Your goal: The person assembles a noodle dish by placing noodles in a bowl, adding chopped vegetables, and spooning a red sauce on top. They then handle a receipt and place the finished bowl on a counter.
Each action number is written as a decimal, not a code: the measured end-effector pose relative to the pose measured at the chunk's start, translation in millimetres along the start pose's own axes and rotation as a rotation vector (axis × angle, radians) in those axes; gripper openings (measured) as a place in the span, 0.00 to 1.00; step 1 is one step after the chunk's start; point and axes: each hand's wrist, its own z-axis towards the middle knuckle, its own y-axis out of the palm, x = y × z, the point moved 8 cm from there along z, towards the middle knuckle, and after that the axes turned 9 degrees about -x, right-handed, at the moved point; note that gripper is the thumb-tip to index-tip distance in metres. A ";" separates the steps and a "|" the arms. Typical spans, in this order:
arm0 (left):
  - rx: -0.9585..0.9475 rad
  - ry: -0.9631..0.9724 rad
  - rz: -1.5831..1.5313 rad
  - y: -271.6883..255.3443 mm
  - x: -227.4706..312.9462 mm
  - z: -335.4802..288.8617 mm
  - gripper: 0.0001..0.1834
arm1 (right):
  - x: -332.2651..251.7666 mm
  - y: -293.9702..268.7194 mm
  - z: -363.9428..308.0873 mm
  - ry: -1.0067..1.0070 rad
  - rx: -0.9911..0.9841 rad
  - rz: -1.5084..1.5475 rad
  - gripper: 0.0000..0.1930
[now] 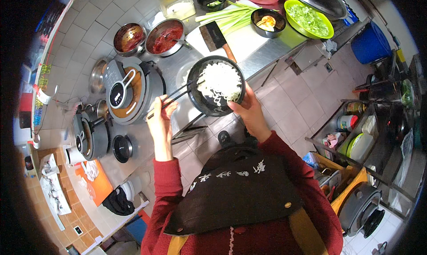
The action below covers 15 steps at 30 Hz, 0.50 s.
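My right hand (252, 112) grips the near right rim of a black bowl (192, 91), its thumb over the edge. White noodles (219, 80), thick and slightly curled, lie in the bowl, which is held up in front of me by the steel counter's edge. In my left hand (162, 124) is a pair of dark chopsticks (179, 95), the fingers closed round them. Their tips reach over the bowl's left rim to the noodles. Just beyond the bowl, a cleaver (213, 36) with a wooden handle rests on a white cutting board (249, 45).
Green stalks (233, 17) and a small black bowl (268, 23) lie on the board. A lime-green basin (327, 30) of chopped greens stands right. Two steel bowls (165, 37) hold red sauce. Left are electric cookers (153, 84); a rack (338, 155) stands at right.
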 end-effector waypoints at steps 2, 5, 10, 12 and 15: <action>-0.038 -0.050 -0.165 8.5 -18.7 3.4 0.17 | 5.6 -1.1 -4.1 0.082 0.010 0.039 0.43; -0.071 -0.040 -0.221 16.9 -10.5 6.0 0.16 | 12.1 -6.1 -8.1 0.157 0.061 0.175 0.39; -0.169 -0.035 0.127 49.7 33.5 -2.4 0.16 | 6.1 -13.4 -12.8 0.117 0.057 0.246 0.34; -0.142 0.030 0.454 64.4 54.3 -11.8 0.16 | 1.8 -17.1 -16.2 0.087 0.056 0.278 0.31; -0.116 0.170 0.615 75.6 91.7 -25.4 0.17 | -5.7 -23.0 -21.6 0.009 0.039 0.328 0.26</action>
